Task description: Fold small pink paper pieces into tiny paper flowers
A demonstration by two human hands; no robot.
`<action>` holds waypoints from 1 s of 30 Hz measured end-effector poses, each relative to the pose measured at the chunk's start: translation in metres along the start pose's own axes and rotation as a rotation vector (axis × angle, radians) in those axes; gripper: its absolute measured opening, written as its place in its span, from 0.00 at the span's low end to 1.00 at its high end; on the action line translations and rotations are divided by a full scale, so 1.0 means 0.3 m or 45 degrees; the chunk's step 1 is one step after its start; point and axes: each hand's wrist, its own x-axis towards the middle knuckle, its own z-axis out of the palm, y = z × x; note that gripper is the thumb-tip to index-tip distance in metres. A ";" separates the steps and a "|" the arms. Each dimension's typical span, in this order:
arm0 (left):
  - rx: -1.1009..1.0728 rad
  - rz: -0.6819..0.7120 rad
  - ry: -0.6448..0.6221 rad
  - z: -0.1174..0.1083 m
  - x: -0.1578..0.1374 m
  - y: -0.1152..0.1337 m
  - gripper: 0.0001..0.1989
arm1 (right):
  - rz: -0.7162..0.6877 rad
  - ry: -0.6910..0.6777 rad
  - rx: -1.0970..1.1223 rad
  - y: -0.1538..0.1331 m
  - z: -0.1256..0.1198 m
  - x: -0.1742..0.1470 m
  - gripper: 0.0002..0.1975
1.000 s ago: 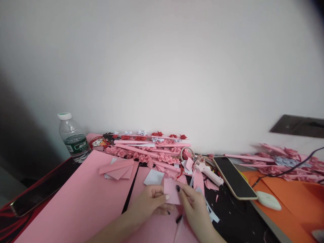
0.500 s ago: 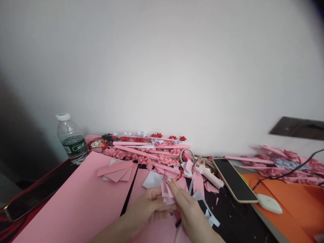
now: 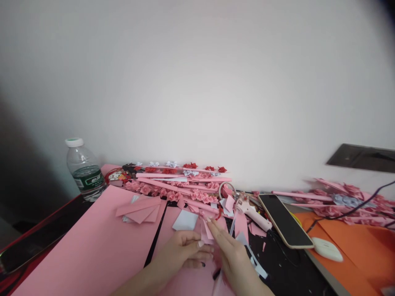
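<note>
A small folded piece of pink paper (image 3: 206,232) is upright between my hands, with a small pink curl at its top. My left hand (image 3: 182,251) is at its lower left, thumb and fingers closed at the paper's lower edge. My right hand (image 3: 230,251) presses against its right side with long, close-set fingers, fingertips near the top. Part of the paper is hidden behind the right fingers. A thin pale stick (image 3: 217,284) runs below the right hand. Just behind the left hand lies a white paper square (image 3: 185,220).
Pink sheets (image 3: 89,242) cover the left, bearing folded pink slips (image 3: 142,209). A water bottle (image 3: 85,172) stands far left. Paper flower stems (image 3: 175,189) line the wall. A glue gun (image 3: 254,214), phone (image 3: 285,221), white case (image 3: 327,249) and orange paper (image 3: 364,255) lie right.
My left hand has slid slightly left and down from the folded paper. The paper and right fingers have shifted a little to the right. The view has also moved slightly.
</note>
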 end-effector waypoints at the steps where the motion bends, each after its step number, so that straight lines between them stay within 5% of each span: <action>1: 0.006 0.002 0.001 -0.001 0.000 0.000 0.18 | -0.001 -0.030 -0.003 -0.005 -0.003 0.002 0.37; 7: 0.028 0.024 -0.004 -0.005 0.008 -0.005 0.19 | 0.049 -0.172 -0.016 -0.032 -0.021 0.013 0.39; 30: -0.081 0.065 -0.011 -0.009 0.009 -0.012 0.20 | -0.001 -0.250 -0.108 -0.026 -0.014 0.006 0.36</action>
